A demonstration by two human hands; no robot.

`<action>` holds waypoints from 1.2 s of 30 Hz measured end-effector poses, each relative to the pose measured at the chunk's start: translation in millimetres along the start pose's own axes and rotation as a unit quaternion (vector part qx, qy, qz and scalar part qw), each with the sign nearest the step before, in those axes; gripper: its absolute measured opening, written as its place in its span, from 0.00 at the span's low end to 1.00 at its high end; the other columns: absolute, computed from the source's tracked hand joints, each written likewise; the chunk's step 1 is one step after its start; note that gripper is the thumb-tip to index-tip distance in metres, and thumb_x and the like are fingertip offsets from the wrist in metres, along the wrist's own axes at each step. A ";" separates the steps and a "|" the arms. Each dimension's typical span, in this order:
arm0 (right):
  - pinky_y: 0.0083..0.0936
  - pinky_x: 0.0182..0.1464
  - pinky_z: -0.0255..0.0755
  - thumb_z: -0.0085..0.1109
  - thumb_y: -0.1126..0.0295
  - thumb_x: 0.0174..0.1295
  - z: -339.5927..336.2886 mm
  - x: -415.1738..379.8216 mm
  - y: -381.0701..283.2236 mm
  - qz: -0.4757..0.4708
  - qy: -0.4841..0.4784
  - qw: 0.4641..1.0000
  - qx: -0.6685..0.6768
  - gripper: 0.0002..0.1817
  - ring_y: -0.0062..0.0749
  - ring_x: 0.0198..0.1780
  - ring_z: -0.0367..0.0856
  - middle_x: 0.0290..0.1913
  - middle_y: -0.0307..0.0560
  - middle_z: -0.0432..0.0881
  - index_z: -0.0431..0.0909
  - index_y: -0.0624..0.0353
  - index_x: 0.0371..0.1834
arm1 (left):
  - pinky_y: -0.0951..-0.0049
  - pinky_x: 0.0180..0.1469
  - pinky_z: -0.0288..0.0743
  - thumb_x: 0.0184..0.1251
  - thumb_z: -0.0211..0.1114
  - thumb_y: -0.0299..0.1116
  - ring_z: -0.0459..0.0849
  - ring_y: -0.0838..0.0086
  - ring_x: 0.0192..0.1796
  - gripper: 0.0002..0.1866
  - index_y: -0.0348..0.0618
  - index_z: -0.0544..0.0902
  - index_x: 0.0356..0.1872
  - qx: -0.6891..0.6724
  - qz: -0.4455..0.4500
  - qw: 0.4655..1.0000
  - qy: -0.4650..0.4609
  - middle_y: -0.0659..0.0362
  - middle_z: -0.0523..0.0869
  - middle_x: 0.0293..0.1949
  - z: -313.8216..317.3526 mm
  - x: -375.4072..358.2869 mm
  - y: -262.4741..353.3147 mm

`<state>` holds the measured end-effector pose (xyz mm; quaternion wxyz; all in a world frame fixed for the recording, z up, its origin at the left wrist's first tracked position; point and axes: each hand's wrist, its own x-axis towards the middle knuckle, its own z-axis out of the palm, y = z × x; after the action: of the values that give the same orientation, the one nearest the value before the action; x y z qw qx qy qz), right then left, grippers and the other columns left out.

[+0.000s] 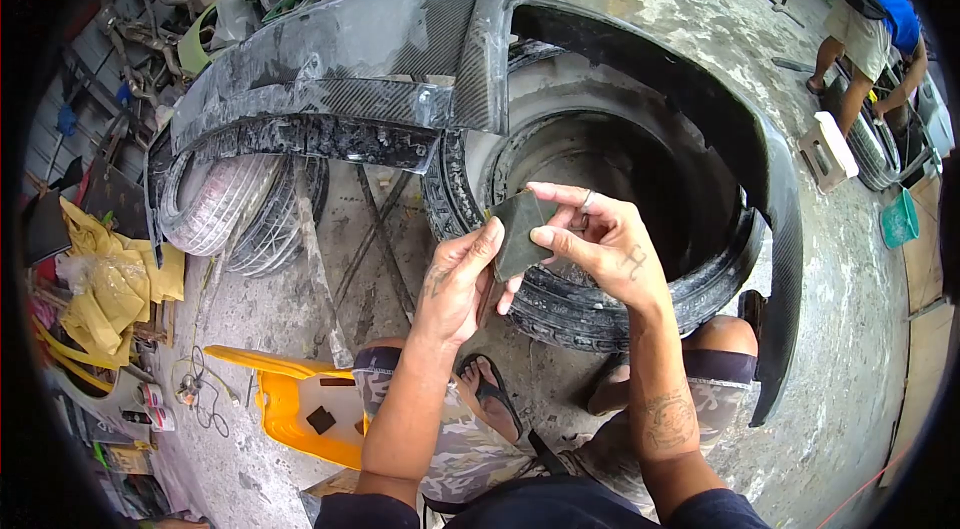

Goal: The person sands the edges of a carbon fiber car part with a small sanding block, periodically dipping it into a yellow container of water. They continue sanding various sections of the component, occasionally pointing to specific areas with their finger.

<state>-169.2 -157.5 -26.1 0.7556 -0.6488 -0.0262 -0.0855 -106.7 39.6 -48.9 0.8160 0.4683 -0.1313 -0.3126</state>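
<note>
Both of my hands hold a dark grey-green folded sheet [522, 237] in front of my knees. My left hand [458, 279] pinches its left side with the thumb on top, and a brownish edge shows below. On the right side, my right hand [600, 244] grips the upper edge between thumb and fingers. Beyond the hands lies a large carbon-fibre body panel [390, 49], its surface smeared with pale dust. Part of it arches around a big black tyre [580, 314].
More tyres [240, 209] stand under the panel's left part. A yellow plastic stool [300, 409] is by my left leg. Brown paper [110, 279] is heaped at left. At upper right a person [870, 29] bends over a tyre [872, 151], near a white stool [828, 151] and green basket [899, 219].
</note>
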 end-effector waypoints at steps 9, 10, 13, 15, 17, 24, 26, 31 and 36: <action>0.17 0.42 0.82 0.71 0.78 0.66 1.4 2.5 7.4 -0.018 0.004 0.999 0.027 0.22 0.14 0.38 0.82 0.37 0.36 0.85 0.82 0.63 0.63 | 0.79 0.19 0.76 0.86 0.54 0.44 0.84 0.75 0.29 0.20 0.34 0.83 0.53 -0.021 -0.027 0.999 -0.007 0.56 0.86 0.32 4.3 -0.4 2.0; 0.17 0.41 0.82 0.72 0.79 0.65 2.3 3.1 8.5 -0.019 0.013 0.999 0.044 0.21 0.15 0.37 0.83 0.36 0.36 0.85 0.81 0.64 0.62 | 0.79 0.19 0.76 0.86 0.54 0.44 0.84 0.75 0.28 0.20 0.34 0.83 0.53 -0.015 -0.024 1.000 -0.006 0.56 0.86 0.32 3.7 -0.5 1.2; 0.18 0.40 0.82 0.73 0.79 0.64 2.8 4.2 15.7 -0.008 0.024 0.997 0.078 0.21 0.16 0.36 0.83 0.37 0.38 0.85 0.82 0.64 0.60 | 0.79 0.19 0.75 0.86 0.55 0.44 0.84 0.76 0.27 0.20 0.34 0.84 0.52 0.010 -0.016 1.000 -0.007 0.56 0.86 0.32 1.1 -0.9 1.8; 0.18 0.40 0.82 0.73 0.78 0.64 4.5 3.9 14.0 -0.008 0.028 0.997 0.078 0.20 0.17 0.36 0.84 0.37 0.38 0.86 0.82 0.64 0.59 | 0.79 0.19 0.75 0.86 0.55 0.44 0.84 0.76 0.27 0.20 0.34 0.84 0.52 0.029 -0.011 0.999 -0.009 0.56 0.86 0.32 0.8 -1.3 2.8; 0.18 0.40 0.82 0.73 0.78 0.64 6.0 3.4 10.8 -0.008 0.031 0.996 0.078 0.19 0.18 0.36 0.84 0.38 0.39 0.86 0.82 0.65 0.58 | 0.79 0.19 0.75 0.86 0.55 0.44 0.83 0.77 0.27 0.20 0.34 0.84 0.51 0.044 0.004 0.999 -0.003 0.57 0.86 0.31 3.2 -3.0 5.3; 0.17 0.38 0.81 0.73 0.79 0.63 5.8 2.8 9.8 0.015 0.068 0.997 0.032 0.15 0.18 0.33 0.84 0.35 0.42 0.88 0.83 0.68 0.52 | 0.80 0.22 0.75 0.86 0.56 0.43 0.83 0.78 0.28 0.20 0.32 0.85 0.51 0.025 0.010 1.000 -0.008 0.58 0.84 0.34 8.7 -4.9 7.4; 0.19 0.39 0.82 0.74 0.78 0.62 2.3 3.1 13.6 0.061 0.099 0.993 0.012 0.14 0.21 0.33 0.86 0.35 0.46 0.90 0.85 0.69 0.50 | 0.82 0.23 0.75 0.85 0.58 0.42 0.83 0.80 0.30 0.21 0.30 0.87 0.50 0.258 0.122 0.957 0.052 0.58 0.83 0.41 13.7 -3.5 5.5; 0.21 0.50 0.84 0.73 0.76 0.65 6.5 0.5 14.3 0.066 0.073 0.991 0.094 0.11 0.27 0.41 0.90 0.42 0.49 0.91 0.84 0.70 0.46 | 0.80 0.33 0.81 0.81 0.63 0.35 0.85 0.79 0.38 0.16 0.30 0.88 0.52 0.421 0.271 0.861 0.085 0.55 0.84 0.54 17.9 0.2 1.8; 0.18 0.44 0.82 0.73 0.76 0.66 16.2 3.2 20.9 0.017 0.130 0.990 0.059 0.10 0.22 0.38 0.88 0.38 0.43 0.89 0.83 0.68 0.45 | 0.75 0.45 0.81 0.78 0.67 0.30 0.85 0.76 0.44 0.17 0.33 0.85 0.61 0.440 0.298 0.844 0.071 0.54 0.85 0.50 20.6 1.3 -5.6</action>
<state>-161.5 -138.8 -43.4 0.7911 -0.5866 0.0783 -0.1545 -118.3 22.8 -42.8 0.5853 0.7374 -0.3298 0.0701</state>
